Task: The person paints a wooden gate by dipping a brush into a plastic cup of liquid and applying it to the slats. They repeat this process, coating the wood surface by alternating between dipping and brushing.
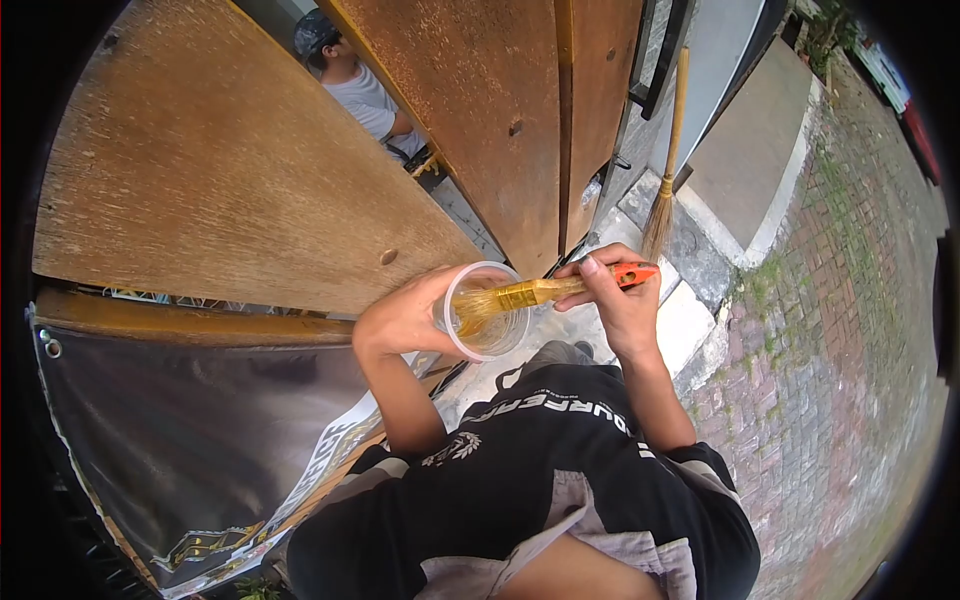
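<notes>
My left hand (402,318) is wrapped round a see-through plastic cup (511,338), held close to the lower edge of a brown wooden plank (240,170). A paintbrush (520,293) with a yellow ferrule and an orange-tipped handle is pinched in the fingers of my right hand (622,305). Its bristles reach into the cup's mouth, pointing left. Yellowish liquid wets the bristles and the inside of the cup. Both hands are in front of my black shirt (500,470).
Further brown planks (490,110) rise ahead, and a person (357,95) is visible through the gap. A broom (679,120) leans at the right by a grey wall. A dark banner (200,430) hangs lower left. Brick paving (840,350) with grass stretches along the right.
</notes>
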The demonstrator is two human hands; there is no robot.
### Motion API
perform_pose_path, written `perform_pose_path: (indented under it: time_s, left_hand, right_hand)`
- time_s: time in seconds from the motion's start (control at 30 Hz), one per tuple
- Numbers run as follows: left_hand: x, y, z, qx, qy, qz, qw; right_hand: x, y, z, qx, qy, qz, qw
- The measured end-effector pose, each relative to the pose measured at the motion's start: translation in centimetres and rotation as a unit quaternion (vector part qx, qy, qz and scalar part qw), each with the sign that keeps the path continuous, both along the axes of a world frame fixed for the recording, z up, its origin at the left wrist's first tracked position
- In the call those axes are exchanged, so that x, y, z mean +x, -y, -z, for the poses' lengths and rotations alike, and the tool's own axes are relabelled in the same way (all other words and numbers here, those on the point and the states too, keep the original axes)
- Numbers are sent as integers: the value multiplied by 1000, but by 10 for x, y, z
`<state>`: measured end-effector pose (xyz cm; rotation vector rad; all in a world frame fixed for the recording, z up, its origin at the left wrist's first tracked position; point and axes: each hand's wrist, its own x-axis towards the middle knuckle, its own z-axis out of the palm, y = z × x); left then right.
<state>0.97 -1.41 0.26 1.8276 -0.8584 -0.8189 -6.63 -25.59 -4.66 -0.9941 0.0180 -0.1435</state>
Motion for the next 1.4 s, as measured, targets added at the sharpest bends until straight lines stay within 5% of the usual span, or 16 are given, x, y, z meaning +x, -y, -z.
perform_pose_path:
  time_s: [0.87, 0.97, 1.03, 1.07, 1.13, 1.4]
  left_hand:
    - [0, -4, 3, 13, -79, -34, 996]
    - [-1, -6, 7, 4, -115, -53, 992]
    - [0, -9, 12, 4, -91, -48, 995]
    - [0, -9, 12, 5, -94, -48, 994]
    - [0, -7, 10, -20, -92, -37, 995]
    - [-3, -5, 6, -10, -77, -69, 995]
  right_hand:
    - [8, 7, 13, 12, -9, 40, 999]
    - [-2, 1, -2, -71, 7, 79, 994]
    - [-11, 0, -13, -301, 175, 121, 930]
    - [-13, -1, -21, -301, 173, 120, 930]
    - [-17, -7, -33, -436, 301, 140, 836]
    - [-15, -14, -27, -472, 335, 175, 797]
